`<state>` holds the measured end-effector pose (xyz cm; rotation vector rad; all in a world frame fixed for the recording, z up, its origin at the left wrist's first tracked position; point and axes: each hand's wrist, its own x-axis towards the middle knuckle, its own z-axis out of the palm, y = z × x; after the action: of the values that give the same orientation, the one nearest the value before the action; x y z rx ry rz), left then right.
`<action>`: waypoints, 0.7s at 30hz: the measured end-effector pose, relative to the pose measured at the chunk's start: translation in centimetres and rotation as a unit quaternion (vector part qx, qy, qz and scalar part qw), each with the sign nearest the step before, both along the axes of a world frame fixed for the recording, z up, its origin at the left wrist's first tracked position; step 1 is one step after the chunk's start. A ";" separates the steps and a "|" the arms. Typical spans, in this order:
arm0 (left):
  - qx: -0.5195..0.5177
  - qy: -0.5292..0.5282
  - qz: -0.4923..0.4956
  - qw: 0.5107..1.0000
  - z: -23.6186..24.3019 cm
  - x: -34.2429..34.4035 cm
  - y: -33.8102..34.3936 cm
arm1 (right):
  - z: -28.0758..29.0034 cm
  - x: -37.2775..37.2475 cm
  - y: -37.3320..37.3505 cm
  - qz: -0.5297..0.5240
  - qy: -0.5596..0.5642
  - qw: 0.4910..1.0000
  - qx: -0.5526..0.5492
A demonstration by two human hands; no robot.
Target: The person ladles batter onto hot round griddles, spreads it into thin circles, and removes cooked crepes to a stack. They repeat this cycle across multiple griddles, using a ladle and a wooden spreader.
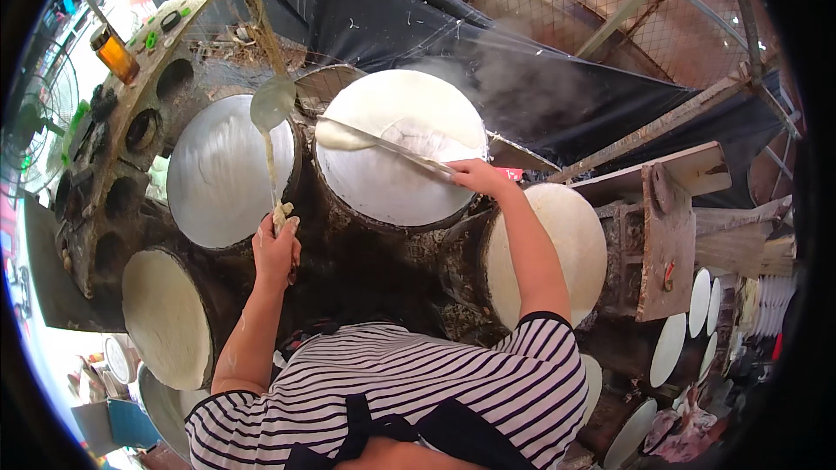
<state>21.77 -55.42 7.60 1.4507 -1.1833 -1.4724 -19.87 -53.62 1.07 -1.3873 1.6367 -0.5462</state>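
Note:
My right hand (479, 177) grips one end of a long, thin spreader (396, 148) that lies across the round griddle (383, 196) ahead of me. Pale batter (409, 91) coats the far half of that griddle, with a thicker pool by the spreader's far end. My left hand (275, 248) is closed around the handle of a ladle (273, 104). Its bowl hangs near the gap between this griddle and the bare griddle (228, 174) on the left. Batter clings to the ladle's handle close to my fingers.
Pale sheets cover the griddles at near left (165, 318) and right (557, 244). A worn ledge with holes (131, 139) carries an amber jar (114, 54) at far left. Black sheeting (366, 9) hangs behind, with steam before it. A wooden board (666, 248) stands at right.

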 end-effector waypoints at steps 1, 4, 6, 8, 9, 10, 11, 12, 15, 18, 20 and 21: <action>0.001 0.006 0.001 1.000 0.0 -0.1 0.2 | 0.3 -0.6 0.0 -0.020 0.013 1.000 0.000; -0.004 0.013 0.018 1.000 0.0 0.2 0.9 | 0.7 -1.5 -3.9 -0.033 0.057 0.997 -0.038; -0.008 0.019 0.031 0.999 0.0 0.6 1.7 | -0.1 -1.6 -8.2 0.010 0.086 0.994 -0.063; -0.006 0.000 0.052 0.999 0.6 0.8 2.9 | 0.8 -1.5 -10.1 0.058 0.086 0.995 -0.006; -0.005 -0.009 0.064 0.998 0.8 1.0 3.4 | 2.7 -1.5 -10.2 0.083 0.080 0.992 0.045; -0.004 -0.008 0.065 0.998 0.7 1.4 3.7 | 4.4 -1.5 -9.9 0.105 0.076 0.987 0.099; 0.001 -0.007 0.062 0.998 0.5 1.8 4.1 | 4.7 -2.3 -9.1 0.110 0.059 0.986 0.114; 0.005 -0.007 0.058 0.998 0.3 2.3 4.4 | 5.0 -2.8 -7.8 0.114 0.071 0.984 0.119; 0.014 -0.002 0.058 0.998 -0.1 3.1 4.7 | 6.4 -2.9 -3.5 0.079 0.110 0.983 0.122; 0.010 0.010 0.038 0.999 -0.9 4.2 4.5 | 4.4 -3.0 3.1 0.001 0.064 0.998 0.008; 0.017 0.007 0.019 1.000 -1.4 5.2 4.2 | 3.0 -0.3 8.3 -0.102 0.035 0.994 -0.035; 0.022 0.008 0.005 1.000 -1.7 5.6 4.0 | 1.4 1.1 11.0 -0.161 0.024 0.983 -0.082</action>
<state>27.40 -51.38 5.85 1.4692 -1.1397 -1.5096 -18.74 -42.63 2.47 -1.2644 1.9056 -0.8568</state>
